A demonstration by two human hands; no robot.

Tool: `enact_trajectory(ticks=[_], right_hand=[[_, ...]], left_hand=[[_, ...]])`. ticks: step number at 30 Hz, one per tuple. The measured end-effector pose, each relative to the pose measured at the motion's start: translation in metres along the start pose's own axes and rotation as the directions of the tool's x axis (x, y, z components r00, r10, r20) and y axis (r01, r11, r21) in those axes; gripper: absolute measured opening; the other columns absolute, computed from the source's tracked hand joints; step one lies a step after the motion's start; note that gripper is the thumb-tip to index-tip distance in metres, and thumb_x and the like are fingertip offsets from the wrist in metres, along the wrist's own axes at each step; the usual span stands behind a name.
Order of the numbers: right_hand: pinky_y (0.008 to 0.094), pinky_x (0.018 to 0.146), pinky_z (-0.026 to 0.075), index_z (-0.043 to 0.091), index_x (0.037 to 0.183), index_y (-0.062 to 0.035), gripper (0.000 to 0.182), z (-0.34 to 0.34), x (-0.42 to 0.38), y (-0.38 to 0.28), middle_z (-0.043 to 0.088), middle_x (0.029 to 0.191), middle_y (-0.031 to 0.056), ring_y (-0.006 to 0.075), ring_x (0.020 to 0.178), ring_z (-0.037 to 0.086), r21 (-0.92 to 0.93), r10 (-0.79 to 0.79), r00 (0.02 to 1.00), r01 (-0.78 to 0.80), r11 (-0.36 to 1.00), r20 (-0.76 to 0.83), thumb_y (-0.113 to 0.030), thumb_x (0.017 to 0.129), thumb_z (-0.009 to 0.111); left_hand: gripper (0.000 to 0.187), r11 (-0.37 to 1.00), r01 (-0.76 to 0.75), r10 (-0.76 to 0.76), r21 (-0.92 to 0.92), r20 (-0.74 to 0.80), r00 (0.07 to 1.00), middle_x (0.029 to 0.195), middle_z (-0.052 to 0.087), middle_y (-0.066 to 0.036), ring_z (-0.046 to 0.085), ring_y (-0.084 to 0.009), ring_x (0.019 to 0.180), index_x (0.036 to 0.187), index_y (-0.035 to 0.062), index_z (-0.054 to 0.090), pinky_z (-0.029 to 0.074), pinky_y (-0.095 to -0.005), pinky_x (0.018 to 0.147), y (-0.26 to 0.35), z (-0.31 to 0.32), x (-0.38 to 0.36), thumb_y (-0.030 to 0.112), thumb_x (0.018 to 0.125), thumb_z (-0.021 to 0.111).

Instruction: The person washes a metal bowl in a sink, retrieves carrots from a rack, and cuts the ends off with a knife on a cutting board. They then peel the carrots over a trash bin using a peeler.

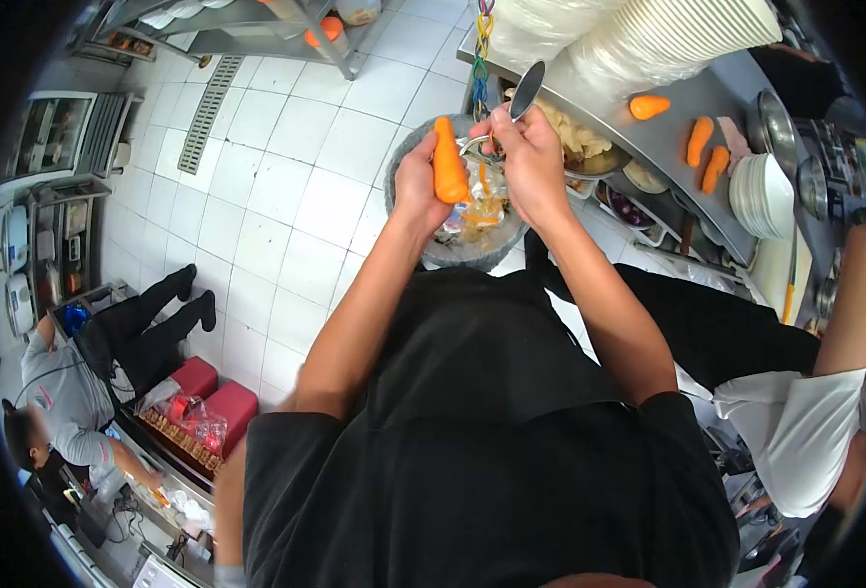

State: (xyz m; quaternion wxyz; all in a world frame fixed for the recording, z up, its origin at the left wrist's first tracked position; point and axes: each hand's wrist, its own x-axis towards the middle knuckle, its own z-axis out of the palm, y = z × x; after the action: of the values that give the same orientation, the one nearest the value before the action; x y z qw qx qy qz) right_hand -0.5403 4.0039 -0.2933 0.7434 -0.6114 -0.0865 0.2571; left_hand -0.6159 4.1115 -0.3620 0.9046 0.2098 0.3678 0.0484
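My left hand (415, 184) is wrapped round an orange carrot (449, 167), held nearly upright with its thick end down. Close beside it, my right hand (531, 162) grips a peeler (525, 91). The peeler's dark oval end sticks out above my fingers, and its curved metal part points at the carrot. A coloured chain (480, 69) hangs down to my right hand. Both hands are over a grey bin (467, 259) that holds plastic, scraps and orange peelings (484, 218).
On the steel counter (639, 137) at right lie more carrots (699, 140), near stacked white containers (673, 34) and stacked white bowls (758, 196). A person in a white shirt (795, 431) stands close at right. Another person (75, 392) is at lower left, by red boxes (227, 412).
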Motion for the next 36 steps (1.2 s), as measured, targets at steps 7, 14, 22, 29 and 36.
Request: enact_trajectory(ticks=[7,14,22,29,36], right_hand=[[0.0233,0.064,0.044,0.051,0.100,-0.0014,0.011,0.014,-0.016,0.005,0.064,0.083,0.0080,0.0081,0.068,0.051,0.091,-0.004,0.998,-0.001,0.996,0.063,-0.013,0.099,0.051],[0.0250,0.069,0.043,0.053,0.102,-0.0024,0.010,0.024,-0.025,0.015,0.062,0.086,0.0091,0.0102,0.073,0.050,0.057,-0.003,0.997,-0.001,0.998,0.076,-0.011,0.098,0.050],[0.0255,0.067,0.044,0.054,0.097,-0.0003,0.011,0.029,0.007,0.043,0.064,0.083,0.0084,0.0104,0.070,0.052,-0.098,-0.023,0.999,0.020,0.995,-0.033,-0.011,0.097,0.052],[0.0350,0.065,0.049,0.051,0.090,0.0027,0.021,-0.005,0.056,0.094,0.067,0.074,0.0140,0.0224,0.069,0.065,-0.570,-0.067,0.987,-0.029,0.821,-0.147,-0.016,0.091,0.059],[0.0297,0.069,0.046,0.054,0.100,0.0008,0.018,0.002,0.013,0.038,0.066,0.082,0.0085,0.0132,0.073,0.058,-0.288,-0.014,0.997,-0.009,0.958,-0.078,-0.017,0.096,0.054]], left_hand=[[0.035,0.987,-0.062,0.066,-0.147,0.022,0.998,0.091,0.059,-0.009,0.056,-0.0172,0.069,0.119,0.0024,0.048,0.052,-0.0324,0.067,0.002,0.016,-0.013,0.029,0.103,0.033],[0.037,0.981,-0.056,0.065,-0.187,0.046,0.997,0.086,0.059,-0.007,0.057,-0.0168,0.069,0.123,0.0014,0.048,0.052,-0.0319,0.070,-0.002,0.000,-0.013,0.029,0.103,0.033],[0.037,0.993,-0.112,0.114,-0.039,0.045,0.993,0.092,0.061,-0.010,0.059,-0.0187,0.075,0.116,0.0002,0.052,0.051,-0.0305,0.070,-0.014,-0.010,-0.052,0.031,0.103,0.037],[0.042,0.997,-0.043,0.038,0.067,0.076,0.996,0.090,0.061,-0.012,0.058,-0.0180,0.075,0.109,-0.0035,0.054,0.051,-0.0298,0.070,-0.008,-0.027,-0.098,0.036,0.102,0.042],[0.042,0.998,-0.023,0.026,-0.066,0.036,0.999,0.085,0.058,-0.011,0.059,-0.0208,0.073,0.104,-0.0015,0.052,0.051,-0.0300,0.066,-0.002,-0.043,-0.077,0.038,0.102,0.038]])
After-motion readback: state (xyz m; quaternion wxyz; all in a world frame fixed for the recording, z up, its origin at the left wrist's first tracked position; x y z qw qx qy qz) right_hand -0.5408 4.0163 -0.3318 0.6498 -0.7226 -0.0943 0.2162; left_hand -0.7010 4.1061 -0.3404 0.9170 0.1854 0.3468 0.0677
